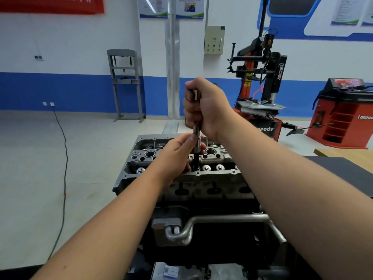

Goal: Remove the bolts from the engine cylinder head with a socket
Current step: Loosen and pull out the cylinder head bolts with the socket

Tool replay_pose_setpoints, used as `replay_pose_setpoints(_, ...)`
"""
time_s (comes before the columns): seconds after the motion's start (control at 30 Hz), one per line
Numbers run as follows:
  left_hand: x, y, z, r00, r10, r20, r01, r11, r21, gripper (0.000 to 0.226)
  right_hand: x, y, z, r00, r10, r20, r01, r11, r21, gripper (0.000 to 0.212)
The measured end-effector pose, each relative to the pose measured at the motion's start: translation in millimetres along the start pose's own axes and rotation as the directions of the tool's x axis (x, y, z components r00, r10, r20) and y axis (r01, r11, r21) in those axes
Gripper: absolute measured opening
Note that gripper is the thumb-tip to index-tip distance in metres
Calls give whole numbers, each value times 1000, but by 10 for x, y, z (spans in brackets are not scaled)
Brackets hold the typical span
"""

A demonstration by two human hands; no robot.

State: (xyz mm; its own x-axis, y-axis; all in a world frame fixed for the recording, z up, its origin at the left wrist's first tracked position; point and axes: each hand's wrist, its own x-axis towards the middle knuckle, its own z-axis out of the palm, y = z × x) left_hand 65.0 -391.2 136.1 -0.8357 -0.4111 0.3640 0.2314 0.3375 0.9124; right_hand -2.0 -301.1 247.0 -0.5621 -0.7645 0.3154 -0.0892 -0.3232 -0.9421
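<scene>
The grey engine cylinder head (141, 156) sits on top of the engine block in the middle of the view. A steel socket tool (196, 136) stands upright with its dark lower end set down into the head near the front edge. My right hand (207, 110) grips the tool's upper handle in a fist. My left hand (178, 152) pinches the shaft lower down, fingers wrapped beside the socket. The bolt under the socket is hidden.
Valve caps (206, 168) and round bores (210, 152) lie on the head beside the tool. A metal pipe (222, 219) runs across the engine front. Behind stand a tyre changer (262, 81), a red wheel balancer (343, 118) and a grey press frame (125, 83). A black cable (64, 158) trails on the floor.
</scene>
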Motion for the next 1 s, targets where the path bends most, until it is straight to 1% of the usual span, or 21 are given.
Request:
replay_pose_setpoints(0.07,-3,-19,12,999,34,-28,-33,999,43,33,-42,50,126,985,-44,-165,38,998,-41,34)
replay_pose_setpoints(0.13,-5,-3,31,997,60,-56,-55,995,88,28,-88,137,270,917,-194,-348,134,973,-190,29)
replay_pose_setpoints(0.17,-1,9,39,996,72,-59,-66,992,106,29,-112,178,333,878,-265,-399,172,952,-253,30)
replay_pose_setpoints(0.2,5,13,40,995,84,-55,-77,991,112,31,-113,204,362,857,-299,-419,189,940,-285,31)
replay_pose_setpoints(0.23,12,11,38,995,83,-52,-78,993,94,31,-110,197,363,854,-300,-426,189,940,-283,34)
replay_pose_setpoints(0.27,18,1,36,996,74,-48,-71,996,60,28,-91,163,325,868,-281,-409,185,948,-259,35)
replay_pose_setpoints(0.3,23,-5,33,997,57,-51,-56,998,24,24,-65,117,262,902,-238,-361,168,962,-214,35)
replay_pose_setpoints(0.37,31,-19,27,998,20,-64,-20,1000,-8,26,-33,13,96,983,-91,-161,77,993,-93,38)
replay_pose_setpoints(0.4,32,-19,24,998,3,-60,-3,1000,-9,28,-20,-16,21,998,-34,-55,31,999,-43,40)
replay_pose_setpoints(0.43,26,-7,23,999,-10,-45,10,1000,-5,31,-14,-30,-30,1000,-9,17,9,1000,-10,41)
replay_pose_setpoints(0.5,14,4,14,1000,-19,-5,19,1000,23,33,-22,-21,-58,999,-17,43,17,1000,14,42)
replay_pose_setpoints(0.57,-1,23,16,1000,-20,0,20,999,45,33,-35,16,-6,999,-25,-21,25,999,28,41)
replay_pose_setpoints(0.6,-3,24,21,1000,-17,-7,18,999,51,33,-56,41,46,995,-35,-94,38,999,27,39)
replay_pose_setpoints(0.63,-1,29,30,1000,-12,-13,13,998,54,31,-80,70,107,978,-75,-193,73,997,-15,37)
replay_pose_setpoints(0.7,11,43,37,1000,-1,-23,2,998,67,26,-125,133,240,889,-223,-399,138,963,-230,36)
replay_pose_setpoints(0.73,25,38,40,1000,5,-28,-3,997,76,27,-138,155,299,854,-262,-450,145,950,-278,36)
replay_pose_setpoints(0.8,43,14,42,999,28,-44,-24,997,76,31,-133,155,348,850,-222,-477,136,969,-208,33)
replay_pose_setpoints(0.87,46,2,46,998,36,-53,-34,999,41,24,-87,121,270,895,-183,-408,136,981,-141,32)
replay_pose_setpoints(0.9,45,1,45,998,25,-51,-24,999,21,20,-63,97,198,935,-146,-322,121,988,-99,34)
replay_pose_setpoints(0.93,41,0,36,999,11,-49,-11,1000,5,23,-39,73,115,973,-100,-208,90,994,-54,38)
replay_pose_setpoints(1.0,37,5,14,1000,-12,-19,12,1000,-16,33,-3,28,-16,1000,-28,-3,28,1000,6,43)
